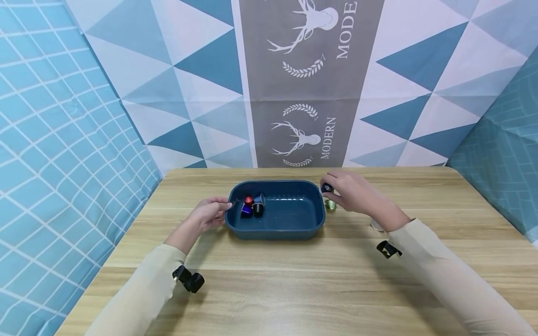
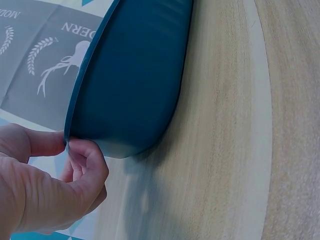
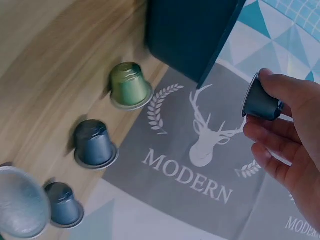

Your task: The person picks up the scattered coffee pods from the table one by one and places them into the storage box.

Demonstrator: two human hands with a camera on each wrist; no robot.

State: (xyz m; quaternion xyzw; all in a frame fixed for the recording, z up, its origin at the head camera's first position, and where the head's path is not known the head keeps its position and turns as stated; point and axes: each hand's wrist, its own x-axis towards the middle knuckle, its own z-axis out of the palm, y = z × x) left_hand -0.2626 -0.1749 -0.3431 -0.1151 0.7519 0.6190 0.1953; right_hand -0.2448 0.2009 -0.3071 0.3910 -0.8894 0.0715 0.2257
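Note:
A dark blue rectangular basin [image 1: 273, 234] stands on the wooden table. At its left end my left hand [image 1: 208, 212] pinches the rim between thumb and fingers, as the left wrist view also shows. Inside, grouped toward the left, lie several coffee capsules: a red one [image 1: 249, 200], a purple one [image 1: 246, 211], a black one [image 1: 258, 209] and one with its silvery side showing [image 1: 259, 198]. My right hand [image 1: 350, 190] holds a dark coffee capsule [image 3: 262, 100] between thumb and fingers, beside the basin's right end. Below that hand, a green capsule [image 3: 129, 85] sits on the table.
Two dark blue-grey capsules [image 3: 94, 143] [image 3: 64, 204] stand in a row with the green one. Near them is a capsule with its pale round lid [image 3: 22, 202] facing the camera. A patterned cloth [image 1: 201, 84] hangs behind the table [image 1: 269, 289].

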